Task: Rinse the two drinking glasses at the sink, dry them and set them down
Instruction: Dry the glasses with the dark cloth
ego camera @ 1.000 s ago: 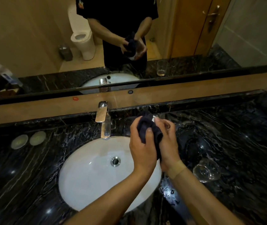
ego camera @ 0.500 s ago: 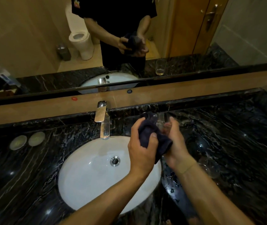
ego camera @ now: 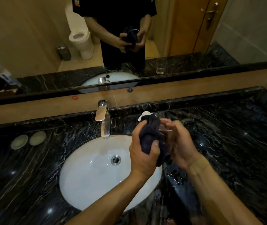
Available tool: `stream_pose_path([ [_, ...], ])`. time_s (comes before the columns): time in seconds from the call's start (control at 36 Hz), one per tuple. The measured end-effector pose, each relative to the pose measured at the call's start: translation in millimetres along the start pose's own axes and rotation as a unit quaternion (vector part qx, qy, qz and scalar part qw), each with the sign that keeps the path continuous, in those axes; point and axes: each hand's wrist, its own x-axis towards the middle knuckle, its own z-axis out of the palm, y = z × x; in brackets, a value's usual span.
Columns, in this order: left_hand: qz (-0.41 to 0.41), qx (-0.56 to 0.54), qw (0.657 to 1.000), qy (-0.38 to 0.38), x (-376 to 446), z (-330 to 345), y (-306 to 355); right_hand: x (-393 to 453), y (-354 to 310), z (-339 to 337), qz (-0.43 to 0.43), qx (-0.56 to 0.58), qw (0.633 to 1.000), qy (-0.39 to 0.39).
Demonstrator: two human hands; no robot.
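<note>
Fingers of the left hand (ego camera: 143,153) curl tight round a dark navy cloth (ego camera: 150,135), pressing it against a clear drinking glass (ego camera: 164,127) gripped in the right hand (ego camera: 180,143). Both hover above the white oval sink's (ego camera: 87,179) right rim, over the black marble counter (ego camera: 227,143).

left hand (ego camera: 143,150) fingers curled in a grip, right hand (ego camera: 180,143) cupped beside it, forearms converging

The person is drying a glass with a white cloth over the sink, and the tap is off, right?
Almost. The cloth is dark, not white, as the head view shows. The left hand grips it against the glass held by the right hand, and the tap is off.
</note>
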Motion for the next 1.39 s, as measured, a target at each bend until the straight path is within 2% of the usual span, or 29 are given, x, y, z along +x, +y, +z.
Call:
stream_pose_path([
  [0.11,-0.007,-0.037,0.999,-0.019,10,-2,-2,-3,-2,-8,0.037,0.046,0.998,-0.014],
  [0.19,-0.008,-0.027,1.000,-0.008,12,-3,-5,-6,-3,0,0.038,0.019,0.999,-0.006],
  [0.31,-0.012,0.016,1.000,0.020,6,4,-2,0,11,18,-0.033,-0.026,0.984,0.175],
  [0.36,-0.014,0.043,0.998,0.038,4,7,-4,1,22,20,-0.066,-0.072,0.972,0.213],
  [0.44,-0.011,0.083,0.996,0.042,5,6,-7,-5,27,22,-0.095,-0.109,0.973,0.179],
  [0.53,0.012,0.106,0.994,0.027,4,5,-5,-6,26,21,-0.076,-0.071,0.987,0.126],
  [0.61,0.038,0.115,0.992,0.018,5,3,-6,0,26,20,-0.055,-0.041,0.990,0.122],
  [0.69,0.040,0.099,0.994,0.010,8,-3,-7,5,17,14,-0.016,-0.009,0.995,0.094],
  [0.78,0.043,0.062,0.997,-0.006,6,-7,-6,7,5,3,0.006,0.035,0.999,0.032],
  [0.89,0.044,0.042,0.998,-0.029,9,-6,-3,9,0,-11,0.050,0.037,0.997,-0.035],
  [0.94,0.042,0.050,0.997,-0.028,13,-5,-3,9,-1,-8,0.051,0.049,0.997,-0.018],
  [1.0,0.035,0.067,0.997,-0.015,15,-4,-4,12,2,2,0.037,0.005,0.996,0.075],
  [1.08,0.027,0.113,0.993,0.003,17,-1,-5,13,12,14,-0.003,-0.027,0.977,0.213],
  [1.14,0.036,0.139,0.990,0.007,15,1,-6,9,16,17,-0.037,-0.049,0.974,0.217],
  [1.19,0.049,0.158,0.986,-0.001,15,2,-7,4,20,18,-0.062,-0.064,0.978,0.187],
  [1.28,0.076,0.186,0.979,-0.024,14,3,-13,3,25,16,-0.059,-0.018,0.982,0.179],
  [1.39,0.088,0.145,0.985,-0.027,11,2,-15,8,22,11,-0.044,0.011,0.985,0.165],
])
